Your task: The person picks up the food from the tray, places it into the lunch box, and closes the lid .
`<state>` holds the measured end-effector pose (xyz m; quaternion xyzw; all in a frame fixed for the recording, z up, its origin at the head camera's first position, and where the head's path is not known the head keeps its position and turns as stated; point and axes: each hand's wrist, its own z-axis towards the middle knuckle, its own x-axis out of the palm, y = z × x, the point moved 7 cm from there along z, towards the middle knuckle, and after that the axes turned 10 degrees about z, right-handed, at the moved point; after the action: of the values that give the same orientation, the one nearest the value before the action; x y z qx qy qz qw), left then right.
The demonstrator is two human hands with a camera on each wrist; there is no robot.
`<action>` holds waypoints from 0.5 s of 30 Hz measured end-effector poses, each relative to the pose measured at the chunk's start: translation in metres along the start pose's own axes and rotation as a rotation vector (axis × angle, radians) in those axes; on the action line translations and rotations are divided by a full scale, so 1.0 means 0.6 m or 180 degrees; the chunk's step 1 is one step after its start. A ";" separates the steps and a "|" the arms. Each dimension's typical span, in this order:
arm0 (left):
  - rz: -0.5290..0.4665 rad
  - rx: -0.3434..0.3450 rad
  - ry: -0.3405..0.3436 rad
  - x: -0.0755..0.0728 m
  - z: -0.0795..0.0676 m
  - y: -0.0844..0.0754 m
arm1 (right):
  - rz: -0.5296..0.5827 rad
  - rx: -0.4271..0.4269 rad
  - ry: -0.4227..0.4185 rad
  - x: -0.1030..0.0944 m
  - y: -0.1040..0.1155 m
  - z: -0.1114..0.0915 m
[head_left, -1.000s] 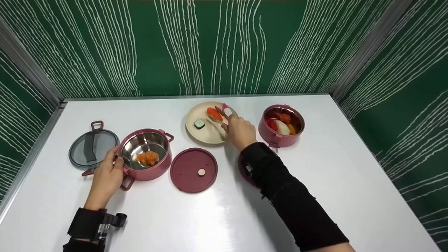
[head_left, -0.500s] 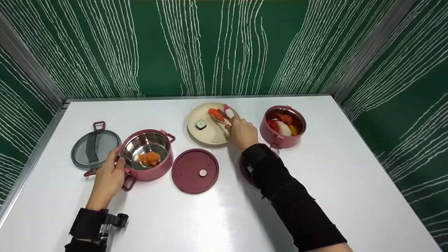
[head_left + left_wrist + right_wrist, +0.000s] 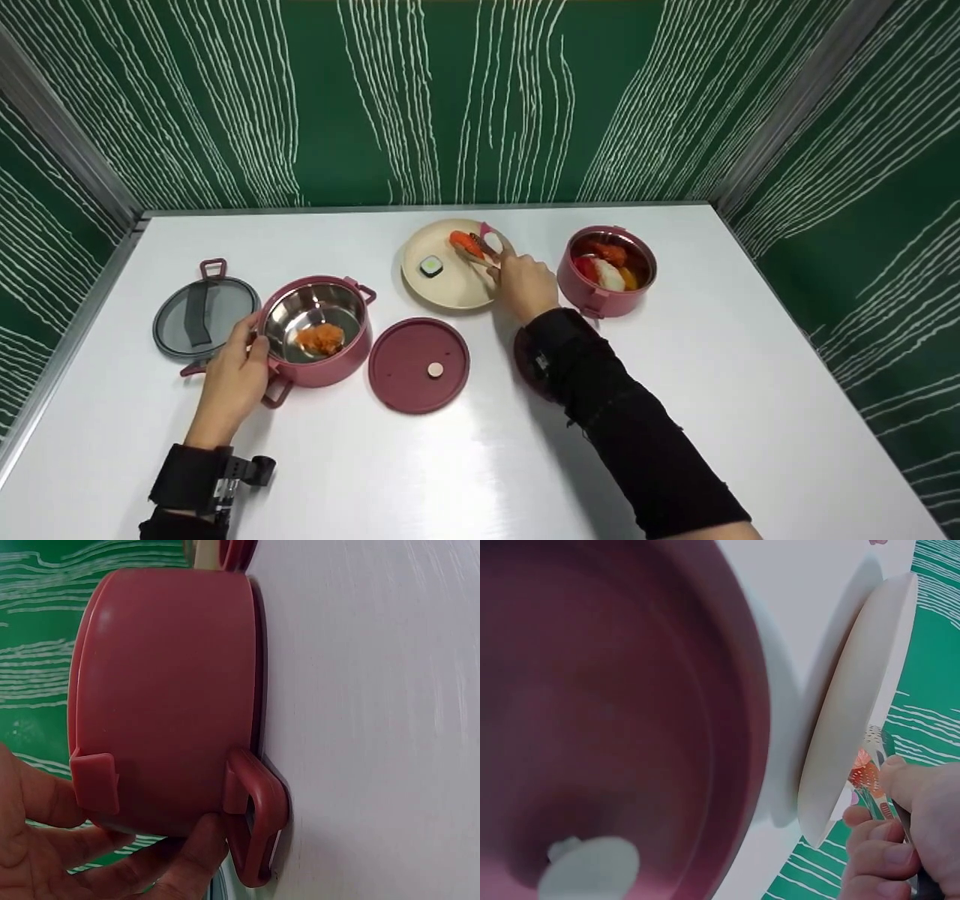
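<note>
My left hand [image 3: 234, 371] holds the pink pot [image 3: 330, 367] by its side, the thumb at the rim and the fingers against the wall near the handle [image 3: 259, 817]. An orange fried-looking food piece [image 3: 321, 340] lies inside that pot. Over the cream plate [image 3: 450, 292], my right hand [image 3: 529, 285] grips metal tongs [image 3: 885, 757] with slotted heads. Their tips are right at an orange-red food piece [image 3: 466, 243]. A white and pink piece [image 3: 493, 241] lies beside it on the plate, and a small sushi roll [image 3: 431, 265] sits farther left.
A second pink pot [image 3: 600, 304] with several food pieces stands at the right. A dark red lid [image 3: 418, 352] lies mid-table; another lid [image 3: 529, 367] is partly hidden under the right sleeve. At the left, a glass lid [image 3: 225, 307] lies beside the first pot.
My right hand and the tongs have shifted slightly right over the plate, with the tips closer about the orange-red piece. The left hand stays on the pot.
</note>
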<state>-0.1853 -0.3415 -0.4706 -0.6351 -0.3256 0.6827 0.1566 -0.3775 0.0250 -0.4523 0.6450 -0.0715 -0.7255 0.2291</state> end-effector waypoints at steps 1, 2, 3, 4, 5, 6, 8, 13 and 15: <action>-0.0002 -0.0001 0.0004 0.000 0.000 0.000 | -0.0001 -0.0006 0.0003 -0.001 0.000 0.000; -0.0004 -0.0004 0.0006 0.000 0.000 0.000 | 0.0003 -0.0009 0.0015 -0.002 0.000 -0.001; -0.0007 -0.0007 0.0008 0.000 0.000 0.001 | 0.0016 -0.0027 0.0008 -0.002 0.000 -0.001; -0.0010 -0.0008 0.0012 0.000 0.000 0.001 | 0.0025 -0.0042 0.0002 -0.003 0.000 -0.002; -0.0012 -0.0011 0.0016 0.000 0.000 0.001 | 0.0033 -0.0050 -0.0007 -0.003 0.000 -0.002; -0.0013 -0.0011 0.0022 0.000 0.000 0.001 | 0.0038 -0.0056 -0.0008 -0.004 0.001 -0.003; -0.0013 -0.0014 0.0032 0.000 0.001 0.002 | 0.0052 -0.0069 -0.0010 -0.005 0.002 -0.005; -0.0014 -0.0033 0.0061 0.001 0.000 0.001 | 0.0079 -0.0164 -0.0072 -0.010 0.009 -0.010; -0.0007 -0.0033 0.0064 0.001 0.000 0.000 | 0.0095 -0.0216 -0.0110 -0.013 0.013 -0.013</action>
<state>-0.1856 -0.3411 -0.4709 -0.6424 -0.3283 0.6744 0.1574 -0.3677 0.0228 -0.4430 0.6231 -0.0605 -0.7351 0.2603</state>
